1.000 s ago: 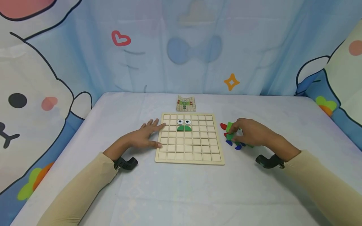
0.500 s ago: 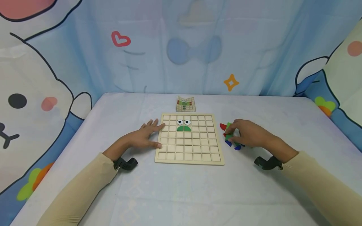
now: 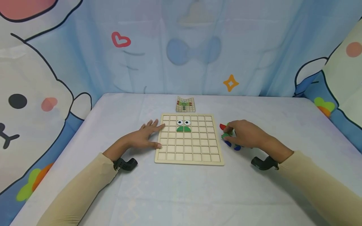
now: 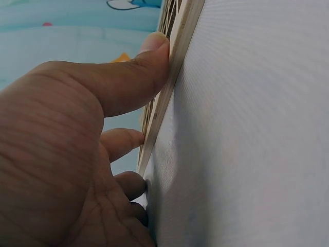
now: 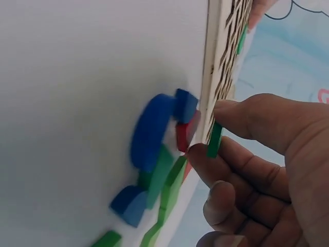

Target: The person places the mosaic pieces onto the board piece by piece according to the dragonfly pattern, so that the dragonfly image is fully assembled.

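A square wooden grid board point(image 3: 200, 149) lies on the table, with two round eye pieces point(image 3: 187, 122) and two green rounded pieces point(image 3: 187, 129) set in its upper cells. Along the board's left side, my left hand point(image 3: 142, 138) rests with fingers spread; its thumb point(image 4: 154, 56) and forefinger touch the edge. To the right of the board, my right hand point(image 3: 249, 133) pinches a small green block point(image 5: 214, 140) between thumb and fingertips. Beneath that hand are loose pieces: a red one point(image 3: 222, 126), a blue one point(image 5: 151, 131) and several green ones point(image 5: 172, 188), partly hidden in the head view.
Behind the board, a small pattern card point(image 3: 185, 108) shows a coloured figure on a grid. White cloth covers the table point(image 3: 181, 194), and a printed blue curtain point(image 3: 141, 69) hangs at its far side. Each wrist wears a dark camera point(image 3: 264, 163).
My right hand has shifted slightly left, toward the board, and the green block now shows in its pinch. The left hand stays in place on the board's edge.
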`<state>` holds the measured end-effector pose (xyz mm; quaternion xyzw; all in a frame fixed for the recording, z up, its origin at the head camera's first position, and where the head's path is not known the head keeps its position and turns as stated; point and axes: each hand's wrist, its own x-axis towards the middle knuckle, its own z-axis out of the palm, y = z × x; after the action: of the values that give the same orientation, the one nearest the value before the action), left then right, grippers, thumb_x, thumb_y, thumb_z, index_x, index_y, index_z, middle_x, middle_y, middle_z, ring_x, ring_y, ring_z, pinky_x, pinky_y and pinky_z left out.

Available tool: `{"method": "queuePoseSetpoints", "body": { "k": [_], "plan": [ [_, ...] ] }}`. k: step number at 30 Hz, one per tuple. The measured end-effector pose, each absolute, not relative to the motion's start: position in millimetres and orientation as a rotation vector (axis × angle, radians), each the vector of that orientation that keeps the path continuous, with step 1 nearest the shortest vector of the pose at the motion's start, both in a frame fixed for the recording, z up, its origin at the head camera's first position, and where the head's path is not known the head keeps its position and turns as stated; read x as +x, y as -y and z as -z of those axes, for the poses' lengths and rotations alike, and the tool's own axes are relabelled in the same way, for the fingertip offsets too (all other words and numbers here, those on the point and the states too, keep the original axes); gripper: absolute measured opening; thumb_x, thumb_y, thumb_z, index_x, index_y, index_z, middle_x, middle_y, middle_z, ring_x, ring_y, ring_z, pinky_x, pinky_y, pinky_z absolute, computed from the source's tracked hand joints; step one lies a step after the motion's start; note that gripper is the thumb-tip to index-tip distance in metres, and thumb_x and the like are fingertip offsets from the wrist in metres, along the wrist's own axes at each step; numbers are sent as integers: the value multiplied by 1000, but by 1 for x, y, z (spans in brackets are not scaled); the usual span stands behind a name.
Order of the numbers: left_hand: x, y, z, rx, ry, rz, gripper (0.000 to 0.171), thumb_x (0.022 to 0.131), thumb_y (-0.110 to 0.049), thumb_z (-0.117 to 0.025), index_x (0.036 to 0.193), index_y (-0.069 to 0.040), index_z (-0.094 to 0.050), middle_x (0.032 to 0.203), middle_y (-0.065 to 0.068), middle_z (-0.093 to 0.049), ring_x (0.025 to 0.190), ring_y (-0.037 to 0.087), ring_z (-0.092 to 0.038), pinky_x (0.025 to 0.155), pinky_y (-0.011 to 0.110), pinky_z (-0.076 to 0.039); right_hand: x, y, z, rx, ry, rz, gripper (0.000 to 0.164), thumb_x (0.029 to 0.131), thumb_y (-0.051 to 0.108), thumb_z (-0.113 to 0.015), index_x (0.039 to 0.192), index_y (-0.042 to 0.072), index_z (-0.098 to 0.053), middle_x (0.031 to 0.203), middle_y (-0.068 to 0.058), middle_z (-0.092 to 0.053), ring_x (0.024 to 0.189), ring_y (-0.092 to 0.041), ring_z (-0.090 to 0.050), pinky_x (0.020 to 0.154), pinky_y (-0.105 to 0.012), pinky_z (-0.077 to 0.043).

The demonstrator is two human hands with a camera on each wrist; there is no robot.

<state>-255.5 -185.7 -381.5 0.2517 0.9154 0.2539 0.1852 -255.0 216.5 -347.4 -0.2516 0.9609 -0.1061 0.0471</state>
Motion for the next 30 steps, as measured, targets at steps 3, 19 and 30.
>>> {"method": "queuePoseSetpoints", "body": {
  "k": [3, 19, 30],
  "plan": [
    [-256, 186, 382, 711, -2580, -710, 92, 91, -44, -68, 160, -19, -13, 165, 16, 8, 152, 36, 15, 123, 56, 8, -255, -211, 345, -799, -2934, 329, 24, 88, 26, -75, 104, 9, -71, 91, 3, -72, 72, -7, -60, 67, -31, -53],
    [-255, 186, 381, 710, -2576, -715, 91, 91, -42, -68, 160, -20, -13, 165, 16, 8, 152, 36, 15, 123, 56, 8, -266, -137, 339, -1096, -2769, 394, 16, 90, 21, -70, 104, 13, -72, 94, 4, -68, 85, -10, -62, 79, -32, -53],
    [-255, 185, 382, 694, -2590, -709, 90, 91, -42, -68, 160, -19, -14, 165, 16, 6, 152, 37, 14, 123, 56, 8, -287, -106, 350, -1247, -2662, 422, 20, 93, 20, -67, 109, 9, -72, 98, 2, -70, 90, -11, -64, 84, -35, -53]
  ]
}}
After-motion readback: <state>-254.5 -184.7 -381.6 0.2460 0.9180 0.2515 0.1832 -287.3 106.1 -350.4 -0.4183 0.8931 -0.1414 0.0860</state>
